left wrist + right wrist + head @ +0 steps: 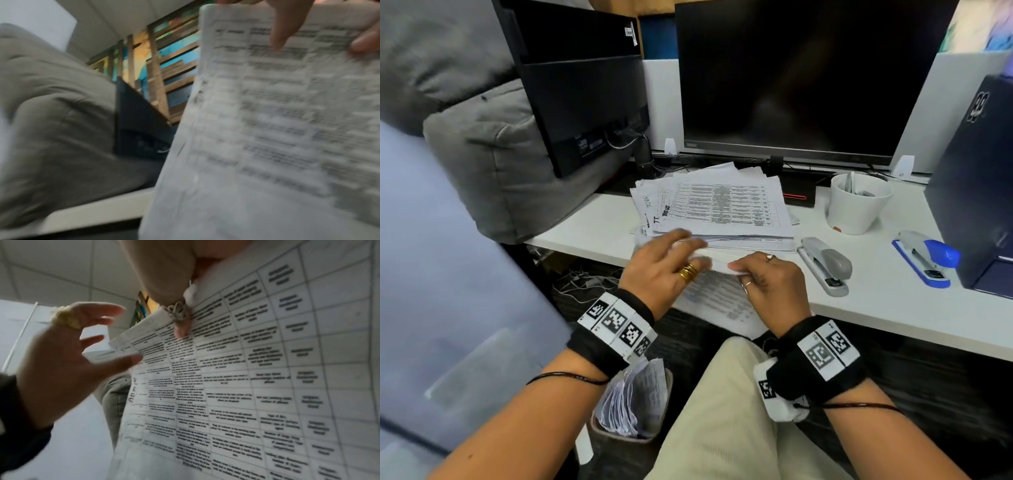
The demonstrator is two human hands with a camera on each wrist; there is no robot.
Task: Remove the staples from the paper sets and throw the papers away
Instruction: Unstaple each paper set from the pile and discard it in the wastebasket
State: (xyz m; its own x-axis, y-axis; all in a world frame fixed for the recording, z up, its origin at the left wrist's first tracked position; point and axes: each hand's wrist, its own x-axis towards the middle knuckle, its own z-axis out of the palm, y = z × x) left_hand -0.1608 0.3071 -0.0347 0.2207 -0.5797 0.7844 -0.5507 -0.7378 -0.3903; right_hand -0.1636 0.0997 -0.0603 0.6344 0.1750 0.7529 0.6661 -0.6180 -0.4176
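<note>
The worktop point(876, 308) carries, under the dark monitor point(808, 75), a loose stack of printed papers point(722, 205); nearer the person, one paper set point(717, 294) hangs over the front edge, printed with tables, its top margin held up between the two hands. The right hand point(770, 284) grips that top edge, thumb over one face and fingers curled behind, as the right wrist view confirms; the left hand point(664, 267) hovers at the left corner with fingers spread and relaxed, holding nothing, though it may brush the paper. The set looks light and floppy, several thin sheets that will sag and slip apart once unfastened, so I judge it best pinched near the bound corner, where the sheets stay together; no staple can be made out in these blurred views. Below the worktop, between the knees, a waste bin point(599, 425) already holds a thick wad of discarded sheets standing on edge; a white cup point(859, 209) to the right holds some small items I cannot identify. Beside it lie a grey stapler point(825, 263) and a blue stapler point(928, 257).
</note>
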